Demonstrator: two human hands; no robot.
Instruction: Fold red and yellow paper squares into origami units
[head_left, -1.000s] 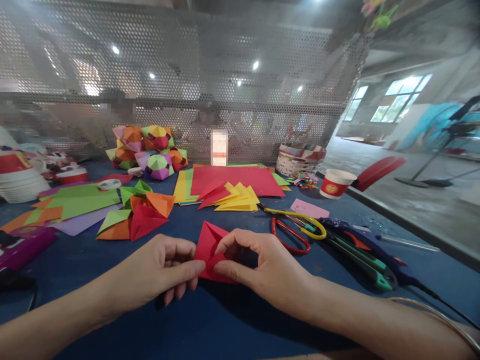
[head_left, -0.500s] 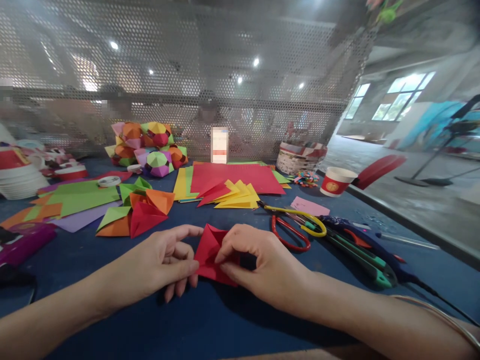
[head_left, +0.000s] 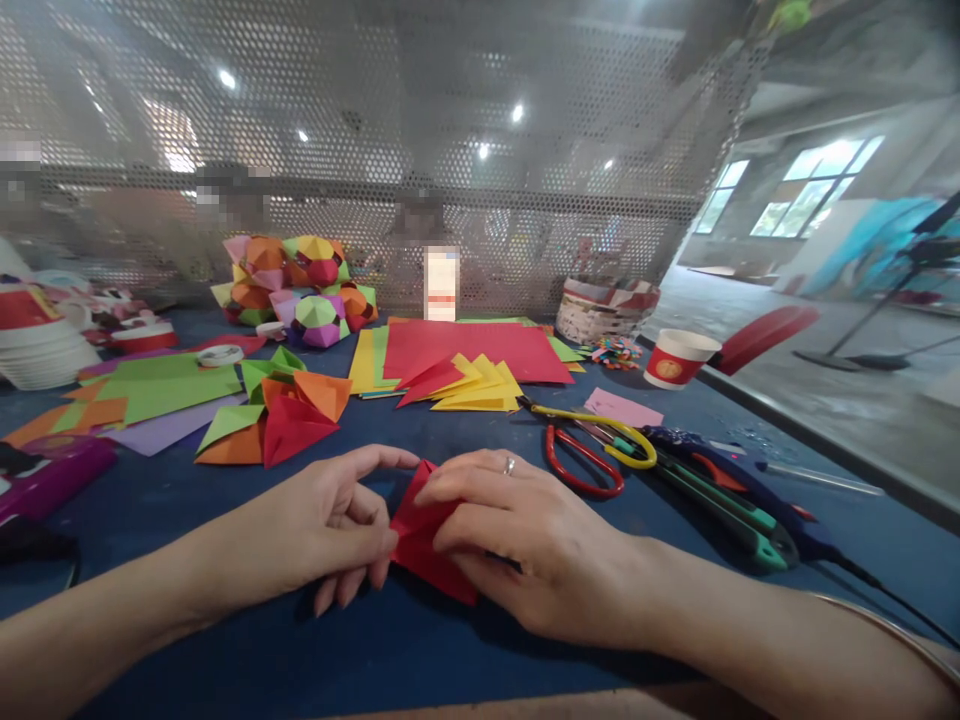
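A folded piece of red paper is held between my two hands, low in the middle of the view. My left hand pinches its left corner between thumb and fingers, and the index finger reaches to the top point. Over the right side of the paper lies my right hand, a ring on one finger, with its fingers bent against the sheet and hiding part of it. Just beyond are folded yellow papers and, to the left, a cluster of folded orange, green and red pieces.
Scissors, a green-and-black cutter and a dark blue glue gun lie at right. A paper cup stands near the table edge. Folded paper balls, stacked sheets and a basket sit at the back.
My right hand has flattened and spread over the paper, its fingers reaching higher. The red paper has turned slightly, its lower corner now further down. My left hand keeps its pinch.
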